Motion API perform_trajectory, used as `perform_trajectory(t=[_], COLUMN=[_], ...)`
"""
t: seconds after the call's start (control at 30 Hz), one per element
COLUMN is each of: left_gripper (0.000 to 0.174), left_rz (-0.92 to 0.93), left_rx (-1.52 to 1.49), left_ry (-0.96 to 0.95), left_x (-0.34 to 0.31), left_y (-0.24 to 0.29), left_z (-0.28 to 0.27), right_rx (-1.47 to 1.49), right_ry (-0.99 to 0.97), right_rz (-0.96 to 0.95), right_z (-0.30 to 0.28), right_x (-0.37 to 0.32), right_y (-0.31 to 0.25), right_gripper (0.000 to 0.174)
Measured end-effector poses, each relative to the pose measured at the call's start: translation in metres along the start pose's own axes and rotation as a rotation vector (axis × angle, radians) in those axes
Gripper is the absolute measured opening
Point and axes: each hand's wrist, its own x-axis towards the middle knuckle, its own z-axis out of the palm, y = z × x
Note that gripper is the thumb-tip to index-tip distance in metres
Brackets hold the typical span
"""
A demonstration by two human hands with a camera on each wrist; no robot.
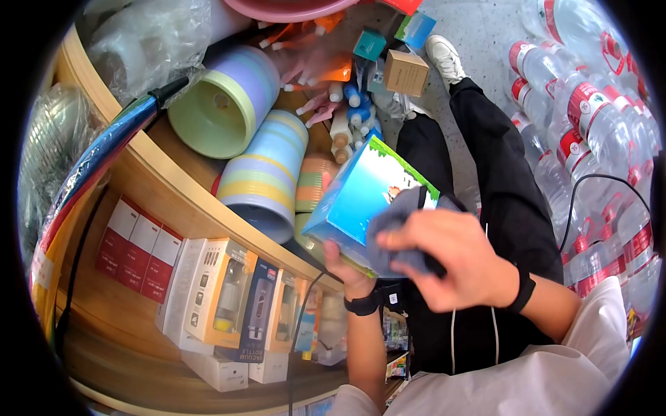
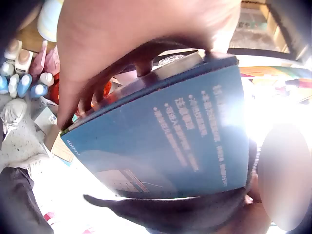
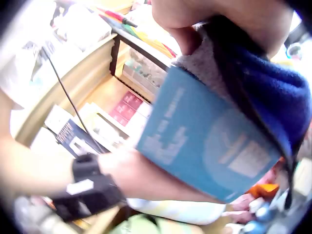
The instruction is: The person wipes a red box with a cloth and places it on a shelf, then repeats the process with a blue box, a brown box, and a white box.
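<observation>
A blue cardboard box (image 1: pixel 357 191) with a green-edged picture face is held up before the person's lap. My left hand (image 1: pixel 347 272) grips it from its lower left side, and in the left wrist view the fingers curl over one edge of the box (image 2: pixel 161 131). Bunched in my right hand (image 1: pixel 458 253) is a grey-blue cloth (image 1: pixel 390 232), which lies against the box's near right side. The right wrist view shows the cloth (image 3: pixel 273 92), dark blue with a grey underside, draped over the box's edge (image 3: pixel 195 131).
At left, a wooden shelf (image 1: pixel 166 163) carries boxed bottles (image 1: pixel 222 298) and red-and-white boxes (image 1: pixel 139 249). Stacked plastic buckets (image 1: pixel 267 173) lie on their sides beyond the box. Several bottles and small cartons (image 1: pixel 406 73) sit farther off. Wrapped water bottles (image 1: pixel 583 111) line the right.
</observation>
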Motion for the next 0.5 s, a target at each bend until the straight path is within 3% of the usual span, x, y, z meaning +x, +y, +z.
perform_trajectory(t=[0.03,0.17,0.3,0.37,0.4,0.5], left_gripper=[0.113,0.112,0.103,0.094,0.081,0.078], left_rz=[0.001,0.023,0.045,0.034,0.023,0.01], left_rx=[0.005,0.068,0.05,-0.038,-0.179,-0.344], left_ry=[0.001,-0.067,0.012,0.271,0.323,0.388], left_x=[0.002,-0.003,-0.006,-0.007,-0.008,0.001], left_y=[-0.001,-0.006,-0.013,-0.019,-0.018,-0.019], left_z=[-0.003,-0.004,0.022,0.022,0.022,0.026], right_rx=[0.05,0.024,0.016,0.007,0.056,0.332], right_ry=[-0.064,0.149,0.345,0.412,0.448,0.568], right_rz=[0.062,0.093,0.172,0.189,0.222,0.363], right_z=[-0.002,-0.008,0.002,0.009,0.01,0.027], right_x=[-0.005,0.01,0.021,0.012,0.007,-0.002], right_y=[-0.007,0.021,0.041,0.04,0.04,0.037], right_gripper=[0.035,0.025,0.02,0.019,0.018,0.022])
